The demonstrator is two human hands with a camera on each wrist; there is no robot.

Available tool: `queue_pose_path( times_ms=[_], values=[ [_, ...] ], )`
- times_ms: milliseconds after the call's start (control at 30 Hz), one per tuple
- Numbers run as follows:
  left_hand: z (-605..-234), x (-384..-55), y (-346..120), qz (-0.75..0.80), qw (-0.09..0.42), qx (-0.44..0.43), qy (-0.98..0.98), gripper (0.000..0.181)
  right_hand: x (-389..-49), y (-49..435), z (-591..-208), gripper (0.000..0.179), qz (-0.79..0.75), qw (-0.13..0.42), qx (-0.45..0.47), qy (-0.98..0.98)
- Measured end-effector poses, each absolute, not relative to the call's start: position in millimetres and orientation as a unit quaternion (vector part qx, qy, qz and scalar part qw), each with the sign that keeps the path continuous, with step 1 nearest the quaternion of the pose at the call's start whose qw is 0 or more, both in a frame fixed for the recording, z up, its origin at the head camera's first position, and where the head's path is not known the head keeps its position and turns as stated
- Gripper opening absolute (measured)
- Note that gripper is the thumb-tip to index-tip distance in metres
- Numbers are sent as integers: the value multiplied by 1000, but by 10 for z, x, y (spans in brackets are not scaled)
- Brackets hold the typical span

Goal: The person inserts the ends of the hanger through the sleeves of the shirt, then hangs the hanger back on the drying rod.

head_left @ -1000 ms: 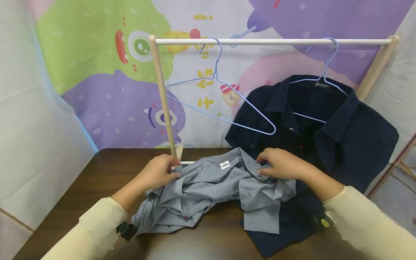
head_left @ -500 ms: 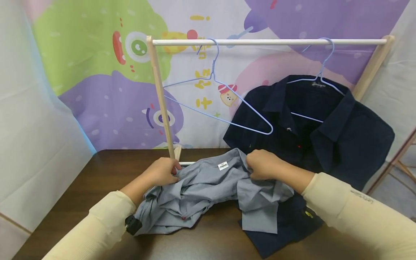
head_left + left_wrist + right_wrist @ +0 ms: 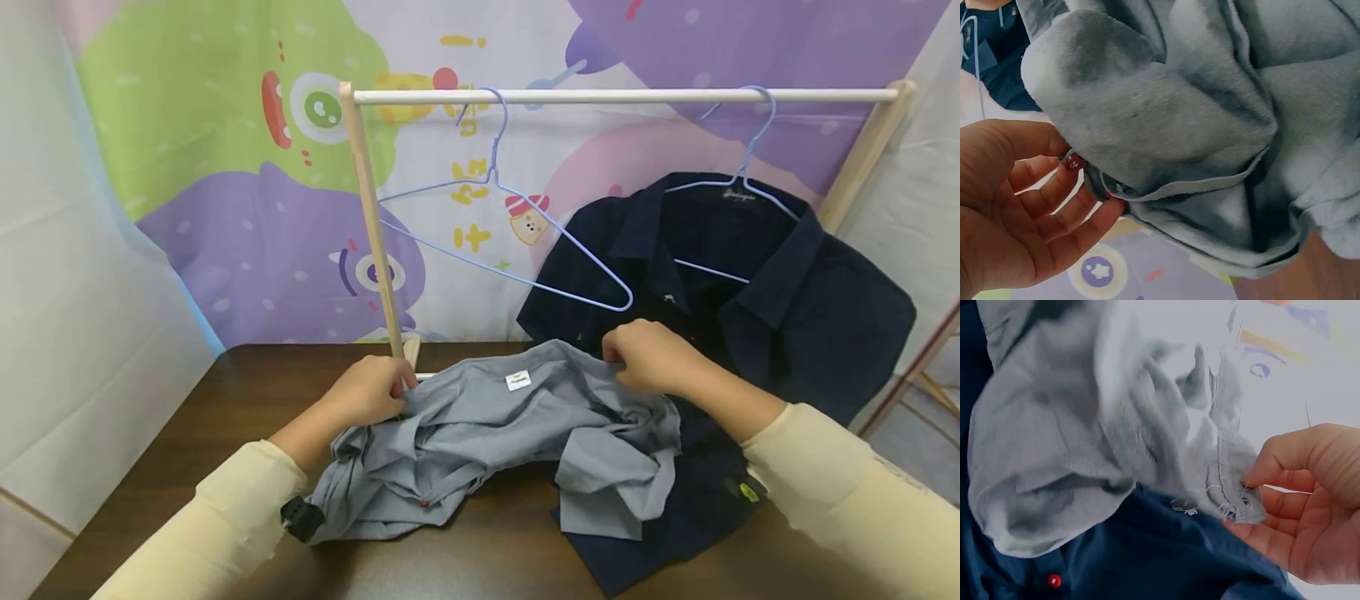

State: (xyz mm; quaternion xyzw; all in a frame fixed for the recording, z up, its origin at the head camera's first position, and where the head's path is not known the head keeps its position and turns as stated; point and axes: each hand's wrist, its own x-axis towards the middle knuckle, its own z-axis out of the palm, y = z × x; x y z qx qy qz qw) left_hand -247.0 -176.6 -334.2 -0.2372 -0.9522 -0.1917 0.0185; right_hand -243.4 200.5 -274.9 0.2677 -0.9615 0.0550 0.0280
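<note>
A grey shirt (image 3: 480, 417) with a white label (image 3: 517, 380) inside its neck lies rumpled, held up along its top edge. My left hand (image 3: 367, 390) pinches the shirt's left edge between thumb and fingers; red buttons (image 3: 1074, 162) show by the fingertips in the left wrist view. On the other side, my right hand (image 3: 651, 354) pinches the opposite edge, where a stitched buttonhole strip (image 3: 1235, 494) appears in the right wrist view. Above the grey shirt, a bare light-blue hanger (image 3: 558, 223) hangs from the rack's white rail (image 3: 615, 97).
A navy shirt (image 3: 840, 308) hangs on a second light-blue hanger (image 3: 765, 125) at the right, its lower part trailing onto the brown table (image 3: 187, 442). The rack's wooden upright (image 3: 371, 208) stands behind my left hand. A patterned cloth (image 3: 247, 250) covers the back.
My right hand moved left to the collar side, then back right and slightly up, drawing the grey edge outward. The right sleeve bunched up. My left hand stayed nearly still.
</note>
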Motion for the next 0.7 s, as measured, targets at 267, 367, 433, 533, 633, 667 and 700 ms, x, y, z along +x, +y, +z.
queue_pose_path(
  times_ms=[267, 367, 433, 533, 633, 667, 700],
  values=[
    [-3176, -2403, -1811, -229, 90, -228, -942, 17, -2417, 2306, -2695, 13, 97, 47, 247, -963],
    [-3108, -2368, -1814, -242, 122, -227, -935, 16, -2388, 2405, -2670, 13, 117, 64, 247, -960],
    [-3069, -2336, -1823, -252, 136, -227, -931, 15, -2361, 2461, -2659, 13, 130, 77, 248, -957],
    [-3020, -2283, -1842, -263, 152, -228, -925, 15, -2312, 2527, -2666, 14, 155, 79, 252, -952],
    [-3001, -2243, -1868, -270, 157, -233, -921, 15, -2265, 2561, -2703, 16, 188, 62, 266, -943],
    [-3002, -2232, -1875, -273, 154, -236, -920, 15, -2251, 2565, -2719, 17, 197, 52, 273, -940],
    [-3008, -2222, -1881, -276, 149, -237, -920, 15, -2238, 2566, -2738, 17, 206, 41, 280, -937]
  ],
)
